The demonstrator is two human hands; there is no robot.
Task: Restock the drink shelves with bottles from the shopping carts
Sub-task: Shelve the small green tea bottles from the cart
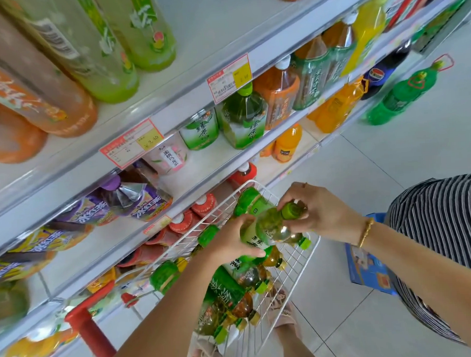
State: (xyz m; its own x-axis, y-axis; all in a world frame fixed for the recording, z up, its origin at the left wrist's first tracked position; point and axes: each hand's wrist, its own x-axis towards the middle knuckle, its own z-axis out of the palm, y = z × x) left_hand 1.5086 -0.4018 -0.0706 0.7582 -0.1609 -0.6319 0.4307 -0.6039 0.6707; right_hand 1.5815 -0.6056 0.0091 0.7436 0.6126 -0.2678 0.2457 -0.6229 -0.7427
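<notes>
A green tea bottle (269,228) is held over the white wire cart (286,259), lying nearly flat with its green cap pointing to the right. The left hand (233,242) wraps its body, fingers clamped around the label from below and behind. The right hand (319,211) grips the neck end, fingers curled closed around the cap. A gold bracelet (366,232) sits on the right wrist.

Below the bottle, the cart holds a heap of more green-labelled tea bottles (234,291), lying on their sides in mixed directions and touching each other, with amber liquid showing at their necks. The cart's red handle (91,333) stands at the lower left, close against the shelves.

The white shelves (204,104) run diagonally along the left. The tier level with the cart's far rim holds red-capped bottles (203,206). The tier above has purple-labelled bottles (138,198) lying tilted, a pale peach tea bottle (168,157), green tea bottles (242,121) and orange ones (279,98), with bare shelf between the purple and peach bottles. Price tags (131,145) hang on the shelf lips.

To the right of the cart the tiled floor (363,156) is open. A large green bottle (403,95) stands on it near the far end of the shelves. A blue box (368,269) rests on the floor beside the person's striped clothing (441,228), just right of the cart.
</notes>
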